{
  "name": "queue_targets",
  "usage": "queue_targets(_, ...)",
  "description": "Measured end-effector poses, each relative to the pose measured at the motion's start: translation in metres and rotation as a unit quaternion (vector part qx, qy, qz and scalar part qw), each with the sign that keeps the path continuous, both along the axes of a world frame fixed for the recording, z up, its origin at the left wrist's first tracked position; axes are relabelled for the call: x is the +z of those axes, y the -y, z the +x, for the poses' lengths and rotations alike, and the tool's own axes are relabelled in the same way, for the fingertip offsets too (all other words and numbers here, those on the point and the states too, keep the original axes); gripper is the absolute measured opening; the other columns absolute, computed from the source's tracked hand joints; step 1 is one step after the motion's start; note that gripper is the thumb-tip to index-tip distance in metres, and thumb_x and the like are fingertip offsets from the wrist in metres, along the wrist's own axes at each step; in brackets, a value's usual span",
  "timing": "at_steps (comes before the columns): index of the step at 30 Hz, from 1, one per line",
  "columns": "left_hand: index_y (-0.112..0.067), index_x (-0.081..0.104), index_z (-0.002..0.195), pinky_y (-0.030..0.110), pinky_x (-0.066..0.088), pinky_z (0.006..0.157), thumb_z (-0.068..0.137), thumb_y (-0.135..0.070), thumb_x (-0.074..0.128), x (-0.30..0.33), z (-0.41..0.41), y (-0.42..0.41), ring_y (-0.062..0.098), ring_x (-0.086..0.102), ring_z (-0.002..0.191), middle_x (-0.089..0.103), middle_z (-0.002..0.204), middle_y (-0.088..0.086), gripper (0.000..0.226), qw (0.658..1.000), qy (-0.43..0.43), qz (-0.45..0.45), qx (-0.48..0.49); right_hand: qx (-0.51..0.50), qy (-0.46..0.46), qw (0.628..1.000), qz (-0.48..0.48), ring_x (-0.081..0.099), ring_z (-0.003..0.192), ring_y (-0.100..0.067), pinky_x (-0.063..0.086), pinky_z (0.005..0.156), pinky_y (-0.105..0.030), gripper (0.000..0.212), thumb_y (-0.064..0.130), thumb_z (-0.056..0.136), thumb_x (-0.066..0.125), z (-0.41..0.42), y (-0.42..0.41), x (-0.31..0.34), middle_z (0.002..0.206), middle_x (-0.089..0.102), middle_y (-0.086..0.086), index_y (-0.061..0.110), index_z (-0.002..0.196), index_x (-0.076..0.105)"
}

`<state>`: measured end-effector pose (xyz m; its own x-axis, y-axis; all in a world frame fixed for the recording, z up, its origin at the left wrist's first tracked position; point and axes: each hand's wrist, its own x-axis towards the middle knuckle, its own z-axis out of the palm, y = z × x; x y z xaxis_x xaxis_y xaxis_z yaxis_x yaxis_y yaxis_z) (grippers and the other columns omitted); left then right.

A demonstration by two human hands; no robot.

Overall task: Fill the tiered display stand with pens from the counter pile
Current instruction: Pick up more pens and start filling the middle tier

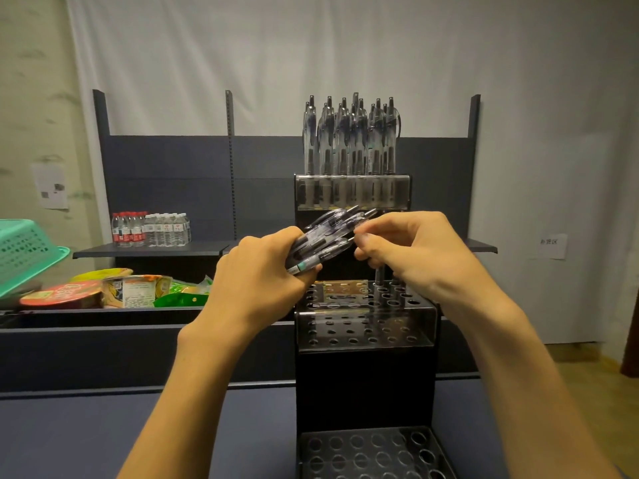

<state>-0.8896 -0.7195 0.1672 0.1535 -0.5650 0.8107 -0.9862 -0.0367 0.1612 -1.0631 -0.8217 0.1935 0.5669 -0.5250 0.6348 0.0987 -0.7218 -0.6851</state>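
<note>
While the left hand (266,271) grips a bundle of pens (325,240) as a ready supply above the tiered display stand (366,326), the right hand (415,250) curls its fingers (363,242) round the bundle's tips, likely drawing one out; a pen beneath it stands in a middle-tier hole. Top tier pens (349,140) stand upright and packed; the lowest tier's holes look empty. No pile shows on the dark blue table (103,437). Behind, a shelf (152,248) carries water bottles (150,229), beside snack packets (114,290), a green basket (24,250) and a white curtain wall.
</note>
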Motion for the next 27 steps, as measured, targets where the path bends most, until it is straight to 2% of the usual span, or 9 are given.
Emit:
queue_targets(3, -0.022, 0.062, 0.101, 0.021, 0.041, 0.053, 0.082, -0.039, 0.07, 0.0, -0.001, 0.0, 0.012, 0.057, 0.068, 0.059, 0.081, -0.012, 0.027, 1.0, 0.002, -0.005, -0.013, -0.003, -0.005, 1.0, 0.002, 0.065, 0.066, 0.003, 0.048, 0.058, -0.01, 0.007, 0.017, 0.089, 0.065, 0.0, -0.001, 0.001, 0.078, 0.073, 0.003, 0.016, 0.093, 0.072)
queue_targets(7, -0.022, 0.062, 0.101, 0.021, 0.041, 0.054, 0.081, -0.04, 0.07, 0.0, -0.001, 0.0, 0.01, 0.056, 0.066, 0.057, 0.079, -0.014, 0.029, 1.0, 0.006, -0.001, -0.023, -0.007, -0.018, 1.0, 0.0, 0.068, 0.073, -0.004, 0.054, 0.067, -0.015, 0.008, 0.021, 0.089, 0.066, 0.002, -0.001, 0.001, 0.079, 0.074, 0.004, 0.018, 0.091, 0.072)
queue_targets(9, -0.024, 0.061, 0.098, 0.022, 0.042, 0.053, 0.08, -0.041, 0.071, 0.0, 0.001, 0.0, 0.009, 0.056, 0.065, 0.057, 0.077, -0.014, 0.027, 1.0, 0.0, 0.001, -0.024, -0.005, -0.011, 1.0, 0.013, 0.067, 0.072, -0.002, 0.048, 0.058, -0.008, 0.008, 0.021, 0.09, 0.064, 0.004, -0.002, 0.0, 0.08, 0.074, 0.004, 0.017, 0.091, 0.071)
queue_targets(11, -0.028, 0.059, 0.092, 0.023, 0.04, 0.052, 0.08, -0.043, 0.071, 0.0, 0.004, -0.002, 0.008, 0.055, 0.063, 0.056, 0.071, -0.017, 0.023, 1.0, -0.006, 0.008, -0.018, -0.01, 0.017, 0.998, 0.057, 0.067, 0.069, -0.001, 0.043, 0.051, -0.007, 0.009, 0.02, 0.094, 0.059, 0.006, -0.002, 0.0, 0.081, 0.074, 0.003, 0.016, 0.092, 0.067)
queue_targets(14, -0.034, 0.053, 0.084, 0.022, 0.031, 0.05, 0.078, -0.046, 0.07, 0.0, 0.011, -0.006, 0.008, 0.052, 0.06, 0.051, 0.064, -0.019, 0.022, 1.0, -0.011, 0.017, 0.013, -0.045, 0.087, 0.986, 0.133, 0.069, 0.07, -0.008, 0.047, 0.05, -0.017, 0.012, 0.021, 0.099, 0.048, 0.001, 0.003, 0.006, 0.078, 0.074, 0.001, 0.014, 0.096, 0.058)
queue_targets(16, -0.033, 0.053, 0.082, 0.023, 0.031, 0.05, 0.078, -0.048, 0.069, -0.001, 0.016, -0.009, 0.01, 0.052, 0.06, 0.052, 0.063, -0.017, 0.022, 0.999, -0.02, 0.016, 0.03, -0.063, 0.144, 0.976, 0.153, 0.07, 0.068, -0.01, 0.049, 0.047, -0.018, 0.011, 0.021, 0.101, 0.044, -0.006, 0.007, 0.01, 0.078, 0.073, 0.0, 0.016, 0.097, 0.054)
queue_targets(20, -0.027, 0.058, 0.089, 0.022, 0.035, 0.052, 0.079, -0.049, 0.067, 0.0, 0.019, -0.01, 0.008, 0.054, 0.064, 0.057, 0.069, -0.014, 0.025, 0.999, -0.036, 0.02, 0.032, -0.087, 0.209, 0.967, 0.116, 0.069, 0.064, -0.007, 0.047, 0.046, -0.014, 0.012, 0.02, 0.101, 0.044, -0.014, 0.012, 0.01, 0.079, 0.068, 0.001, 0.023, 0.092, 0.05)
queue_targets(22, -0.028, 0.059, 0.091, 0.021, 0.034, 0.052, 0.079, -0.05, 0.067, -0.001, 0.018, -0.009, 0.007, 0.053, 0.064, 0.057, 0.071, -0.014, 0.026, 0.999, -0.032, 0.025, 0.035, -0.081, 0.217, 0.968, 0.096, 0.068, 0.063, -0.005, 0.047, 0.048, -0.012, 0.014, 0.018, 0.101, 0.043, -0.013, 0.011, 0.009, 0.078, 0.067, 0.001, 0.024, 0.091, 0.051)
queue_targets(27, -0.03, 0.06, 0.094, 0.024, 0.04, 0.055, 0.08, -0.049, 0.067, -0.001, 0.013, -0.007, 0.009, 0.056, 0.067, 0.057, 0.072, -0.015, 0.025, 0.999, -0.025, 0.034, 0.032, -0.088, 0.232, 0.968, 0.04, 0.067, 0.07, -0.002, 0.047, 0.054, -0.009, 0.018, 0.018, 0.102, 0.041, -0.011, 0.01, 0.007, 0.091, 0.067, -0.005, 0.031, 0.093, 0.051)
